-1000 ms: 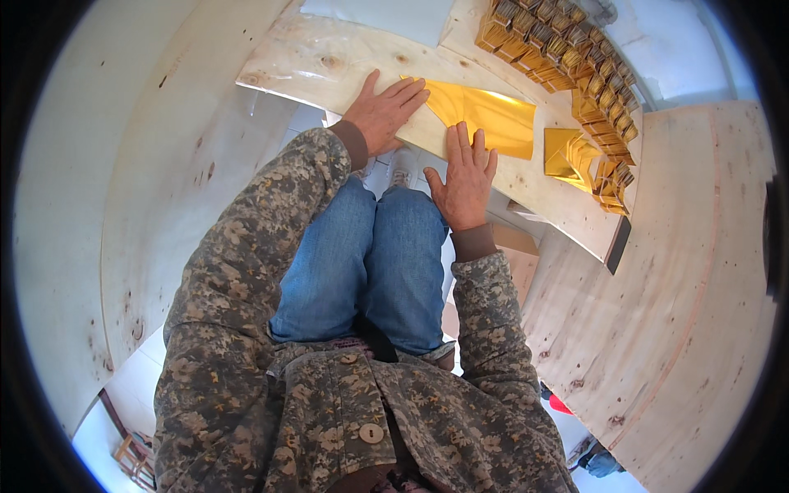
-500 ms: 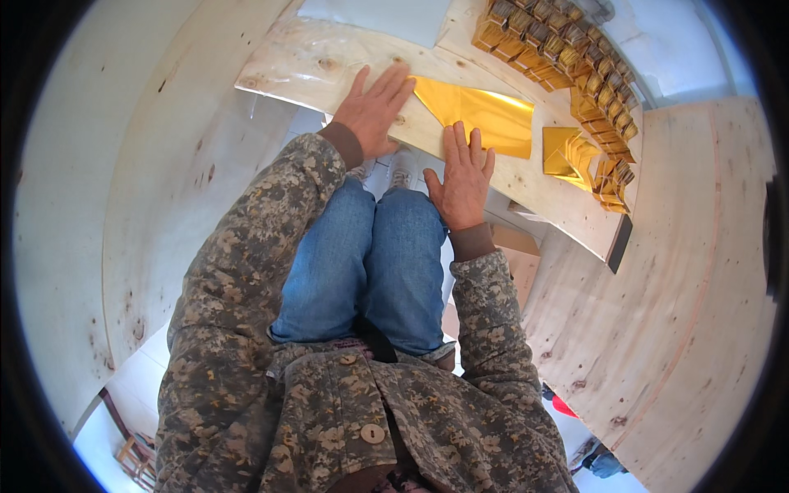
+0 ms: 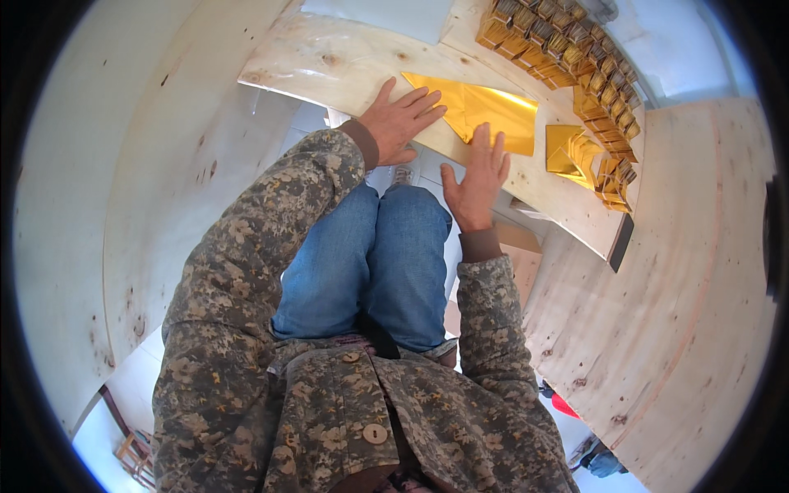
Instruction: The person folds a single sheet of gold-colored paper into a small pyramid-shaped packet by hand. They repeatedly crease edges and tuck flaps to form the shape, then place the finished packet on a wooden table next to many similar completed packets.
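A pale plywood worktop fills the far scene, stacks of folded gold pieces along its right. The left hand and right hand, fingers spread flat, press a shiny, creased gold foil sheet lying between them at the near edge. Uneven pressure could likely tear the foil or skew its crease.

Both hands, left hand and right hand, flat on gold foil sheet atop wooden board.
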